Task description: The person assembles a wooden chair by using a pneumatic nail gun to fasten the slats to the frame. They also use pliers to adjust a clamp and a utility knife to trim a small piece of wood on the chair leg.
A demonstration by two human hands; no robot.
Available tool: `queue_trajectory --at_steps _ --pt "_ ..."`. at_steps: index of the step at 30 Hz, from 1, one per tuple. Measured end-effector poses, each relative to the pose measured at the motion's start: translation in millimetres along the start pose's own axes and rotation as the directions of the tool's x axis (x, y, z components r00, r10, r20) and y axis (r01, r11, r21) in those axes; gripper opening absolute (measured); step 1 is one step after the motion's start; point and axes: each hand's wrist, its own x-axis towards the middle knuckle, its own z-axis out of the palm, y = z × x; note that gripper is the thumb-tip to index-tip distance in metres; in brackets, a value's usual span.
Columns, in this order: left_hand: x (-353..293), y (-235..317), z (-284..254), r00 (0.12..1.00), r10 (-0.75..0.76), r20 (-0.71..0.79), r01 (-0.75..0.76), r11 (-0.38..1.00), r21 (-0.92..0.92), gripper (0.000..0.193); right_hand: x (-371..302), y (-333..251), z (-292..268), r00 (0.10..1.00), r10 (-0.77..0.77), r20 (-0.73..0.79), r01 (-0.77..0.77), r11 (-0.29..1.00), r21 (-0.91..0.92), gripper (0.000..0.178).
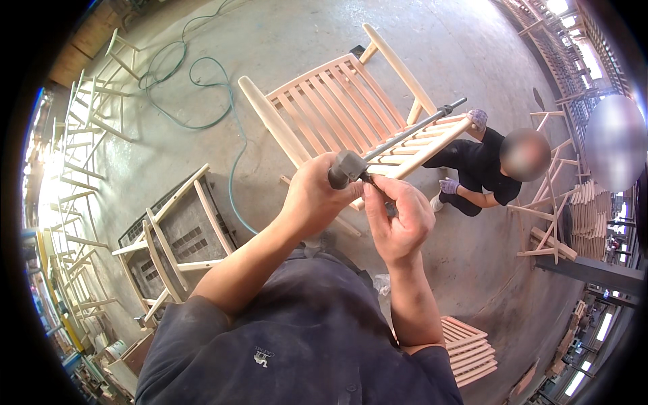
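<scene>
My left hand (312, 192) is closed round a grey, block-headed tool (350, 164) with a dark round end; its exact kind is unclear. The thumb and fingers of my right hand (403, 217) pinch a small dark part (368, 178) at the tool's near side, mostly hidden by the fingertips. Just beyond both hands, a long grey bar clamp (415, 129) runs along the slatted back (405, 156) of a pale wooden chair. The chair's slatted seat (337, 101) lies between two long side rails.
A co-worker (496, 169) in gloves crouches at right, one hand on the chair back. At left, a wooden frame (177, 246) rests on a dark pallet. A green hose (233, 169) snakes over the floor. Slatted panels (467, 347) lie at lower right; chair frames (81, 182) line the left.
</scene>
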Motion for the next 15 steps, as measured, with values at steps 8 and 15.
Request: queue_trajectory --at_steps 8,15 --pt "-3.6 -1.7 0.3 1.000 0.002 -0.017 -0.002 1.000 0.002 0.025 -1.9 -5.6 -2.4 1.000 0.024 0.018 -0.024 1.000 0.007 0.010" --pt "-6.6 -1.4 -1.0 1.000 0.006 -0.017 -0.005 0.999 0.045 0.026 -4.8 -6.6 -3.0 1.000 0.013 0.016 -0.013 1.000 0.005 0.011"
